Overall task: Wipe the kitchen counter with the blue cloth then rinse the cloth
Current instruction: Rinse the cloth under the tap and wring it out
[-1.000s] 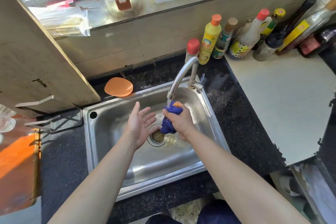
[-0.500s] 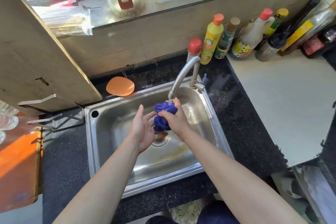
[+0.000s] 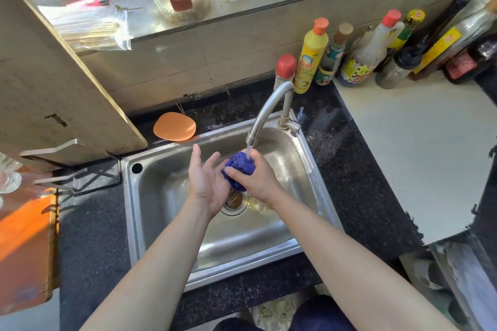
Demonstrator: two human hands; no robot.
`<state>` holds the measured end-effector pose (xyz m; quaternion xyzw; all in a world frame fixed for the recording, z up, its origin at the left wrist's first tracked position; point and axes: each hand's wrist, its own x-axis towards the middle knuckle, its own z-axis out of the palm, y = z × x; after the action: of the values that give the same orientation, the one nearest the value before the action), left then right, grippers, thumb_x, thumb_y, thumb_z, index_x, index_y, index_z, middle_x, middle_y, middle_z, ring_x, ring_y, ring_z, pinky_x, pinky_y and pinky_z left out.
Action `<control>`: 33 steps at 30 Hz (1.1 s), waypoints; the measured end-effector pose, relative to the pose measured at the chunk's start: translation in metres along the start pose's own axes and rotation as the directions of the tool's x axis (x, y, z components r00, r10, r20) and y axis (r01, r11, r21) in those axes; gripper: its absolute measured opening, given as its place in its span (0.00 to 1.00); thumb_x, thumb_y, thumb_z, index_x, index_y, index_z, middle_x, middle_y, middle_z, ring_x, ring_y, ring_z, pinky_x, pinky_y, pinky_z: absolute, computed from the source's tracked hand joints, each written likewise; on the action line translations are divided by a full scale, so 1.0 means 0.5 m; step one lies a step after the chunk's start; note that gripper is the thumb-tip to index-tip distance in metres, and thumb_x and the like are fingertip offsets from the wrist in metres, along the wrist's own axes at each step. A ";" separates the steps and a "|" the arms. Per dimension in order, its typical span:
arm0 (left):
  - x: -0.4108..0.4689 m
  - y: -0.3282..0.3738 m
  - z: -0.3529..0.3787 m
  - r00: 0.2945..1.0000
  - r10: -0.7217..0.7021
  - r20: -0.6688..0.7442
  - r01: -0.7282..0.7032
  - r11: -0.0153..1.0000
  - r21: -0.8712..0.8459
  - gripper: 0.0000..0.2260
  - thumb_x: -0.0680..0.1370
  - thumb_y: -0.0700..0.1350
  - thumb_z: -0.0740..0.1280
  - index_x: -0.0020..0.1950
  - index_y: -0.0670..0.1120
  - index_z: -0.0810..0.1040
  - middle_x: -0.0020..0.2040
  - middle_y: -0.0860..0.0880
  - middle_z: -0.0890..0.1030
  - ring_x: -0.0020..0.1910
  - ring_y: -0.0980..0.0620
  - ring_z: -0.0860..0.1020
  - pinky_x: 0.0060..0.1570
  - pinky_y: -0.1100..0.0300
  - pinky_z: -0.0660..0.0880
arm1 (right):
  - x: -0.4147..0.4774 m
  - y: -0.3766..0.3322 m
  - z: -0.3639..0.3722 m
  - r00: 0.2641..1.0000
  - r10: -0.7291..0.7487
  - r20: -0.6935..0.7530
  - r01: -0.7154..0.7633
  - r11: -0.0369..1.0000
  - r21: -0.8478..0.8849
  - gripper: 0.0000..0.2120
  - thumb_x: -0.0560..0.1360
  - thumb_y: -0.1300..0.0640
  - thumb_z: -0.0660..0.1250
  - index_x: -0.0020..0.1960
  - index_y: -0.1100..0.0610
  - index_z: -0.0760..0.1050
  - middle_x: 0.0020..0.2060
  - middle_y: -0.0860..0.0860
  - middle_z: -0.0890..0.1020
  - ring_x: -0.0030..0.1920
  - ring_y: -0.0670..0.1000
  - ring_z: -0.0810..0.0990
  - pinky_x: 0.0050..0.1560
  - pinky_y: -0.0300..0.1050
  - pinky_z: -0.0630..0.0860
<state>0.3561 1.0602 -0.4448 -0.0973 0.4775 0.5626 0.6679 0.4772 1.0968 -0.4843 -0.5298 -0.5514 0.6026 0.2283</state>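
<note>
The blue cloth (image 3: 239, 169) is bunched into a ball over the steel sink (image 3: 161, 223), right under the faucet (image 3: 266, 113), and water runs onto it. My right hand (image 3: 255, 180) grips the cloth with curled fingers. My left hand (image 3: 205, 180) is beside it with straight fingers, its palm against the cloth's left side. The drain (image 3: 234, 203) lies just below both hands.
Black granite counter (image 3: 349, 169) surrounds the sink, with a pale slab (image 3: 419, 148) on the right. Several bottles (image 3: 310, 56) line the back wall. An orange lid (image 3: 174, 126) lies behind the sink. A wooden board (image 3: 53, 83) leans on a rack at left.
My left hand has moved in from apart to press against the cloth. My right hand has lifted the balled cloth closer under the running water.
</note>
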 end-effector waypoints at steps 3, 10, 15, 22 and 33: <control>-0.004 0.008 0.000 0.999 -0.010 0.036 0.010 1.000 0.009 0.42 0.76 0.69 0.59 0.81 0.46 0.52 0.78 0.34 0.59 0.70 0.35 0.71 0.68 0.40 0.70 | 0.008 -0.004 0.016 0.997 0.046 -0.056 -0.044 0.998 0.049 0.14 0.66 0.48 0.80 0.45 0.51 0.78 0.41 0.46 0.82 0.46 0.48 0.83 0.52 0.44 0.79; -0.010 0.013 0.004 1.000 -0.011 -0.003 0.011 0.991 0.131 0.39 0.79 0.68 0.56 0.81 0.45 0.54 0.79 0.36 0.59 0.74 0.39 0.68 0.71 0.42 0.67 | 0.022 -0.021 0.012 0.986 0.079 -0.146 -0.062 0.991 0.119 0.17 0.69 0.69 0.73 0.30 0.53 0.71 0.26 0.43 0.75 0.27 0.39 0.73 0.34 0.34 0.71; 0.000 0.004 0.001 0.992 -0.125 0.015 0.116 0.956 0.269 0.38 0.78 0.70 0.53 0.81 0.47 0.55 0.75 0.38 0.68 0.65 0.38 0.76 0.67 0.34 0.68 | 0.011 -0.023 -0.001 0.988 0.049 -0.147 -0.036 0.996 0.086 0.16 0.66 0.63 0.72 0.29 0.53 0.67 0.24 0.44 0.70 0.29 0.47 0.69 0.34 0.42 0.68; 0.008 0.002 -0.001 0.998 -0.053 -0.032 0.059 0.978 0.199 0.38 0.79 0.67 0.56 0.79 0.42 0.58 0.67 0.34 0.74 0.63 0.37 0.78 0.66 0.40 0.72 | -0.004 -0.007 -0.036 1.000 0.020 0.023 -0.017 0.992 -0.128 0.30 0.70 0.54 0.75 0.70 0.52 0.68 0.73 0.52 0.62 0.72 0.50 0.65 0.70 0.40 0.63; -0.002 0.013 0.001 0.996 0.005 -0.092 0.008 0.991 0.137 0.36 0.80 0.65 0.57 0.80 0.44 0.57 0.80 0.36 0.55 0.78 0.39 0.59 0.73 0.37 0.62 | 0.017 -0.030 0.001 0.945 0.206 -0.253 -0.109 0.931 0.349 0.14 0.67 0.59 0.80 0.39 0.58 0.74 0.32 0.47 0.77 0.31 0.43 0.74 0.37 0.34 0.73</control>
<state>0.3509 1.0621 -0.4411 -0.0775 0.5454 0.5227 0.6507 0.4692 1.1082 -0.4742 -0.6082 -0.3591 0.6203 0.3412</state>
